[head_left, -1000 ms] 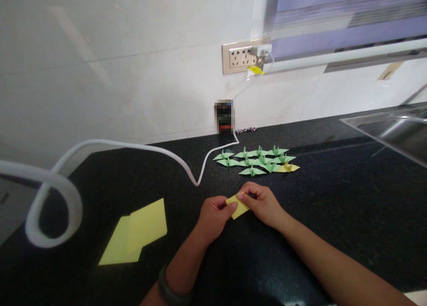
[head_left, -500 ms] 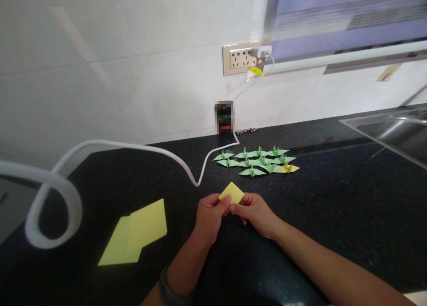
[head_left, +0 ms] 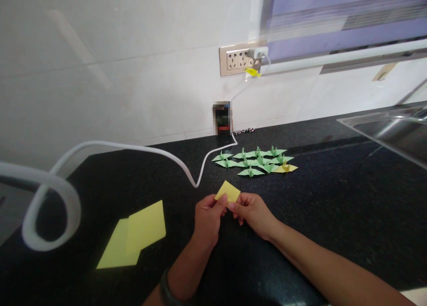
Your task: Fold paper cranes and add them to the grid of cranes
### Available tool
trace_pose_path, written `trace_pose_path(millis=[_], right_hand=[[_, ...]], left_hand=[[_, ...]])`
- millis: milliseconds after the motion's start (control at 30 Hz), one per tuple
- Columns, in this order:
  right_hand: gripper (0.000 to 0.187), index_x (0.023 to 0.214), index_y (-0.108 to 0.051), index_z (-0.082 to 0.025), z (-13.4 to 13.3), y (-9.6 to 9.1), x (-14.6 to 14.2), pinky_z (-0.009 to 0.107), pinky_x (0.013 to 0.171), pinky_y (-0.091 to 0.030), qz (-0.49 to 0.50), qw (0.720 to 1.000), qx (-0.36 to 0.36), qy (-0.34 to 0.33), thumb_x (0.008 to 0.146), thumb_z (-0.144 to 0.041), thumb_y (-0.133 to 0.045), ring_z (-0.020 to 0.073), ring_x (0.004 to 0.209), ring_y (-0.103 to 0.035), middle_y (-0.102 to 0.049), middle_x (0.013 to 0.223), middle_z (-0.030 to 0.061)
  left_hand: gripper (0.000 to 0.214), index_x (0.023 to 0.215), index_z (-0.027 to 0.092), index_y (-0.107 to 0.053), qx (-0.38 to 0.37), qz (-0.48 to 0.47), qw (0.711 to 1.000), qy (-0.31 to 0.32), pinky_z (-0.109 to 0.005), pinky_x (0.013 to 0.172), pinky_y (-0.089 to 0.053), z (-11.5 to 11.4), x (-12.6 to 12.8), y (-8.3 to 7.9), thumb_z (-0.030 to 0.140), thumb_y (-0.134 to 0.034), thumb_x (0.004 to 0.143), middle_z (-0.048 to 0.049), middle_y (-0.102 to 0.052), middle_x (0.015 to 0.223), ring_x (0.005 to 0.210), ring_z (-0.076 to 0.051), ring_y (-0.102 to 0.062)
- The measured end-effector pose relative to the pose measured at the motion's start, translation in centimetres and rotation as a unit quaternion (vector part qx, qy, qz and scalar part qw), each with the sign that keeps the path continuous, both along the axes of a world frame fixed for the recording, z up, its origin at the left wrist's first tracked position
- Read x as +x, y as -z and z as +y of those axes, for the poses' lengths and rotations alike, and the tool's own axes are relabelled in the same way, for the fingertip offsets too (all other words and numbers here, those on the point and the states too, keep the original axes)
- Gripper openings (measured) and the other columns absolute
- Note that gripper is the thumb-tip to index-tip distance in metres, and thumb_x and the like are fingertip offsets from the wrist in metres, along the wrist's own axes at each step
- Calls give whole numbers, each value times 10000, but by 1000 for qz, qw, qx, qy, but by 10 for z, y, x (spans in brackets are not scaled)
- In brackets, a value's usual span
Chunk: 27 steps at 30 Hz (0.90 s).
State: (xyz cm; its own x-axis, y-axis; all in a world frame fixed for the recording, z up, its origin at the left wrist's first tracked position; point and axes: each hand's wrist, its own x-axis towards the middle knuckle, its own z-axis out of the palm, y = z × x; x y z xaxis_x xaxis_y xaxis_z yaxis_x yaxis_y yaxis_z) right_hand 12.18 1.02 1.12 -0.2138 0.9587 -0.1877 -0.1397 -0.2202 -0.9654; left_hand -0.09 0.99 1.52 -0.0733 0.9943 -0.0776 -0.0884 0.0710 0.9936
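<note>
A folded yellow paper (head_left: 227, 191) is being held just above the table (head_left: 333, 208), between both hands. It is being pinched at its lower edge by the fingers (head_left: 221, 201) of the left hand (head_left: 207, 216) and by those of the right hand (head_left: 255, 212), while the other fingers are curling inward. The paper is showing only as a small flat square, so its folding is judged to be at an early stage. Farther back, a group of green paper cranes (head_left: 253, 160) is lying finished, with one yellow crane (head_left: 286, 167) at its right end. To the left, flat yellow sheets (head_left: 133, 235) are lying unfolded, so more pieces appear to be waiting.
</note>
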Motion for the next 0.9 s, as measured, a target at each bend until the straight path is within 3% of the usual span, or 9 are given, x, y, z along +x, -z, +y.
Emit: trace_pose_path(millis=[200, 333, 533, 633, 733, 900], right_hand=[[242, 621, -486, -153, 1, 5, -2, 166, 358, -306, 90, 995, 8, 39, 614, -329, -653, 41, 393, -379, -477, 525, -55], [237, 594, -494, -147, 0, 5, -1, 174, 367, -298, 84, 995, 0, 61, 643, -334, -631, 39, 376, -375, -520, 533, -29], [347, 640, -542, -130, 5, 0, 4, 190, 368, -325, 104, 990, 3, 93, 763, -443, -458, 52, 381, -384, -509, 534, -1], [252, 735, -540, -151, 4, 0, 4, 178, 365, -322, 95, 992, 23, 74, 710, -401, -555, 51, 396, -387, -502, 553, -26], [232, 655, -509, -153, 3, 3, 5, 168, 364, -290, 66, 996, 29, 58, 663, -357, -619, 44, 389, -372, -486, 513, -42], [348, 579, -514, -147, 7, 0, 11, 187, 375, -284, 36, 994, 33, 99, 746, -450, -480, 57, 388, -372, -473, 472, -26]], left_hand=[[268, 525, 130, -499, -2, 12, 1000, 8, -204, 469, -293, 1, 0, -2, 332, -570, 687, 43, -437, 448, 450, -65, -370], [284, 517, 132, -494, 0, 24, 1000, 14, -206, 475, -295, 1, 0, -5, 348, -566, 687, 42, -438, 451, 451, -67, -373], [285, 515, 136, -492, 0, 11, 1000, -1, -207, 475, -288, 3, -2, -6, 354, -567, 682, 46, -433, 449, 447, -66, -372], [279, 511, 136, -499, -4, 13, 1000, 20, -206, 474, -287, 2, -2, -6, 349, -569, 678, 46, -436, 445, 443, -64, -370], [276, 504, 135, -508, -14, 20, 998, 51, -206, 474, -289, 0, -1, -7, 344, -574, 673, 45, -436, 435, 443, -66, -373], [299, 497, 134, -501, -26, 40, 995, 87, -202, 461, -272, 1, -3, -10, 367, -569, 672, 40, -441, 439, 441, -66, -372]])
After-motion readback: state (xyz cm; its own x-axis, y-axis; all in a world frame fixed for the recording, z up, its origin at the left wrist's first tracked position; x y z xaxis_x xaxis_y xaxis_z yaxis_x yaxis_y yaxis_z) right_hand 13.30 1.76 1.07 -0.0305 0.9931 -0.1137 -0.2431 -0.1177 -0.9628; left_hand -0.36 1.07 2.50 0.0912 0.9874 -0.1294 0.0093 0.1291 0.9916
